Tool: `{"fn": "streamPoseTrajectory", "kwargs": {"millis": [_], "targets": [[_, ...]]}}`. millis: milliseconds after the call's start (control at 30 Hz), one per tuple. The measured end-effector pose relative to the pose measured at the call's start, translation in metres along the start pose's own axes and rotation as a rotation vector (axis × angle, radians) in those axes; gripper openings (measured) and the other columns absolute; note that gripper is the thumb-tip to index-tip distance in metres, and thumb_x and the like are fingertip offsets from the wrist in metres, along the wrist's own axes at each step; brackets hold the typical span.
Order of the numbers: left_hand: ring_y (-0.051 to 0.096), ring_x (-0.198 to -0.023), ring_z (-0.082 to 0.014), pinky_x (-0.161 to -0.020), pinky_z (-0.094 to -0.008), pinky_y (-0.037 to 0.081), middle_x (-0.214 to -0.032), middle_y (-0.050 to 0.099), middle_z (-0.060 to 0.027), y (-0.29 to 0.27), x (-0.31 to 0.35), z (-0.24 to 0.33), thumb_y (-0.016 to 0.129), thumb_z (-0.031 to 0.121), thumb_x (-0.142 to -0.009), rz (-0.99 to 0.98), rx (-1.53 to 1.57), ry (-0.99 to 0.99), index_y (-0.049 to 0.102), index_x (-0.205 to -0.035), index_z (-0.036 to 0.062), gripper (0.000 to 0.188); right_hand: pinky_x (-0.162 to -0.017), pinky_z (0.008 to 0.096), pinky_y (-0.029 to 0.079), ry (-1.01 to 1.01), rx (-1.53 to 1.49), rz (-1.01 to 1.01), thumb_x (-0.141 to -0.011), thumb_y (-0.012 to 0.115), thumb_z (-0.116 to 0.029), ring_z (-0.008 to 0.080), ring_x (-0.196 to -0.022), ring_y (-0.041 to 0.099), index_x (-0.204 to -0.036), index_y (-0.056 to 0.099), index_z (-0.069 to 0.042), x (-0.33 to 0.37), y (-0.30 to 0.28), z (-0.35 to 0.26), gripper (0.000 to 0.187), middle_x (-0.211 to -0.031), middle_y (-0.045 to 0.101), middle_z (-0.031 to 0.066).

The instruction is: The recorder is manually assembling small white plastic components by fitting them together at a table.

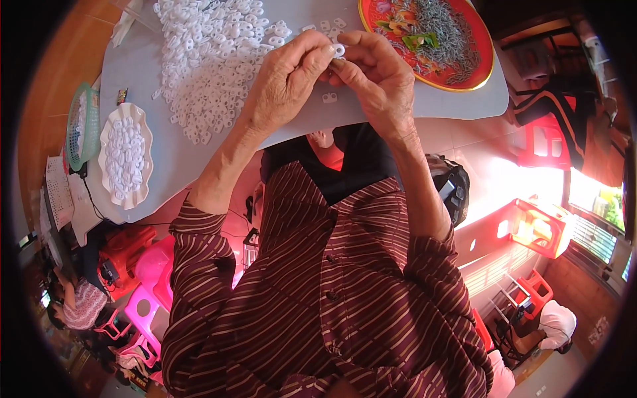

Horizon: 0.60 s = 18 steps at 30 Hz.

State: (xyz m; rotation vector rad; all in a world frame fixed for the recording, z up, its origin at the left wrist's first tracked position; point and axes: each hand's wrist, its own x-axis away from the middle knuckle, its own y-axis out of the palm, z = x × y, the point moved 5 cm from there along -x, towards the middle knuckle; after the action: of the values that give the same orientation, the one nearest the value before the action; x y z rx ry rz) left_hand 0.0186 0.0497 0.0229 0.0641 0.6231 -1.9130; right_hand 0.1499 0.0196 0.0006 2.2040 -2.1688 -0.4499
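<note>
Above the near edge of the grey table (292,129), both hands meet at one small white plastic piece with a round hole (339,50). My left hand (286,81) pinches it from the left between thumb and finger. From the right, my right hand (383,83) grips it, its thumb just below the piece. Anything smaller between the fingertips is hidden. To the left spreads a large pile of similar white two-holed pieces (206,73). At the right stands a red round tray (488,66) with a gold rim, holding many small grey metal screws or pins (444,33).
A wavy-edged white dish (148,156) full of white pieces stands on the table's left, beside a green basket (74,132). One loose white piece (330,97) lies under my hands. Pink and red stools (142,308) and other people (86,304) are around the room.
</note>
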Motion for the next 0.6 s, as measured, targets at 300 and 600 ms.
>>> {"fn": "streamPoseTrajectory", "kwargs": {"millis": [300, 600], "targets": [[0.053, -0.064, -0.0133, -0.059, -0.0271, 0.044, -0.070, 0.055, -0.0059, -0.0006, -0.0003, -0.0025, 0.051, 0.017, -0.093, -0.005, -0.002, -0.027, 0.055, -0.096, 0.0026, 0.016, -0.069, 0.0221, 0.051, 0.007, -0.005, -0.013, -0.084, 0.061, 0.001, 0.0114, -0.077, 0.062, -0.114, 0.047, 0.004, -0.0004, -0.0004, 0.0009, 0.033, -0.083, 0.061, 0.0060], [0.052, -0.063, -0.0093, -0.058, -0.0242, 0.043, -0.065, 0.054, -0.0032, -0.0004, -0.0010, -0.0049, 0.051, 0.020, -0.093, 0.003, 0.072, -0.064, 0.056, -0.092, 0.0018, 0.019, -0.068, 0.0232, 0.052, 0.047, -0.052, 0.013, -0.082, 0.062, 0.002, 0.0117, -0.076, 0.062, -0.104, 0.048, 0.003, 0.0009, -0.0010, 0.0001, 0.026, -0.083, 0.062, 0.0078]]}}
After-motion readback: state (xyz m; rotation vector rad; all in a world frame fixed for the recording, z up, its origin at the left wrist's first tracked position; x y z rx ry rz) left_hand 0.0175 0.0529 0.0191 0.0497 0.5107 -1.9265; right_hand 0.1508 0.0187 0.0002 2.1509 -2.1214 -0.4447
